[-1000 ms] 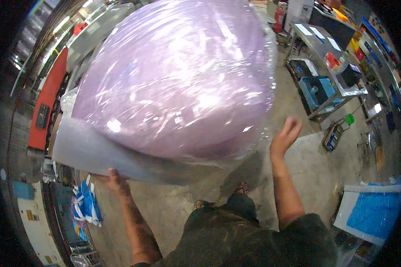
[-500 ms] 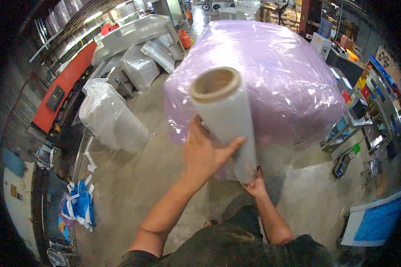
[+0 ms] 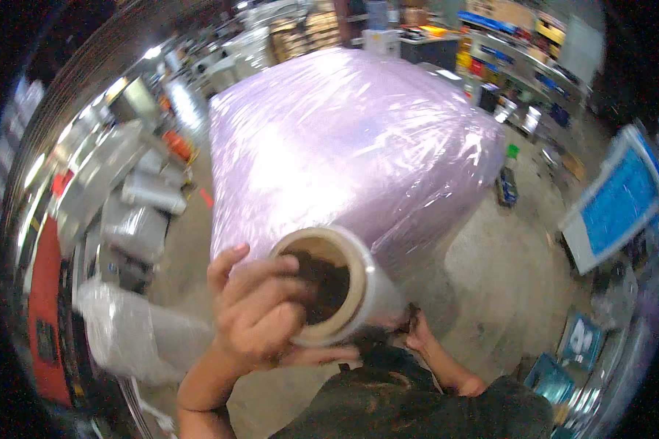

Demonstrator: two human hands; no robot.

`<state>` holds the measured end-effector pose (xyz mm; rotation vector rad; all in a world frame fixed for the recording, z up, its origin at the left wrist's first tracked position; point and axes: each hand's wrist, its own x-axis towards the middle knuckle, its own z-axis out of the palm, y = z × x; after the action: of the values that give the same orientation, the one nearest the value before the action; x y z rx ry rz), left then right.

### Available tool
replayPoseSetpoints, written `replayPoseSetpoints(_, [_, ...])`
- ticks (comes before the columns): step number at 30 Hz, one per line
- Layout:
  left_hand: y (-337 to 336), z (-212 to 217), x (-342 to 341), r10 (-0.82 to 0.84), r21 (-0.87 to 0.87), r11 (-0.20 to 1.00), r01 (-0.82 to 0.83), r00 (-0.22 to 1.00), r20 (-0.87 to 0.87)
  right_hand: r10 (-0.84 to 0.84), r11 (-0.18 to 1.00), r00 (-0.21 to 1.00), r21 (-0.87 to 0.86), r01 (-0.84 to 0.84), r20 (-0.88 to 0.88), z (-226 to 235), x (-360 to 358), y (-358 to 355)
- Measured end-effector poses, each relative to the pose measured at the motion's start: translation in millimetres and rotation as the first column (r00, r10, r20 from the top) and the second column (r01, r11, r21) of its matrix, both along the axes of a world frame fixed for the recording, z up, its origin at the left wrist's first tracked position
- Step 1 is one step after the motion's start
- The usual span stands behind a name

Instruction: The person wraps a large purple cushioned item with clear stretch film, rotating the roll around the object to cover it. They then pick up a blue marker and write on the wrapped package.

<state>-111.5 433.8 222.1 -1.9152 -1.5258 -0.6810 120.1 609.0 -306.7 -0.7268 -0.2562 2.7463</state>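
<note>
Glossy film (image 3: 285, 172) already sheathed the lilac bundle (image 3: 388, 124), more remaining on the roll (image 3: 383, 294) that the right hand (image 3: 419, 335) gripped, a half-open left hand (image 3: 260, 311) at its core (image 3: 356, 285).

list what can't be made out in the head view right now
All in the head view:
- Left hand: motion blur hides whether its fingertips touch the inside of the cardboard core.
- Right hand: blurred and small, so how its fingers meet the film roll is unclear.
- Purple bundle: its wrapping hides the contents; its bulk hides its far side.
</note>
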Motion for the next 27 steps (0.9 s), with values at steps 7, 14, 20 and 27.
replayPoseSetpoints(7, [20.6,2.8,-77.7,-0.617,-0.092,0.775,0.625,0.78,0.104,-0.301,0.953,0.757,-0.163,0.255,-0.58,-39.6,-9.7,-84.0])
replayPoseSetpoints(14, [20.3,-13.6,-117.1,-0.828,0.02,0.551,0.834,0.544,0.138,-0.838,0.545,0.429,0.484,0.685,0.337,76.1,-78.6,-182.5])
replayPoseSetpoints(20, [32.5,-12.0,-126.4,-0.897,0.16,0.422,0.892,0.386,0.215,-0.968,0.251,0.236,0.249,0.935,0.09,97.2,-108.6,-236.8])
replayPoseSetpoints(27, [17.4,-16.9,-144.9,-0.943,0.171,0.315,0.933,0.287,0.169,-0.986,0.167,0.156,0.247,0.954,0.067,62.9,-110.1,-266.0])
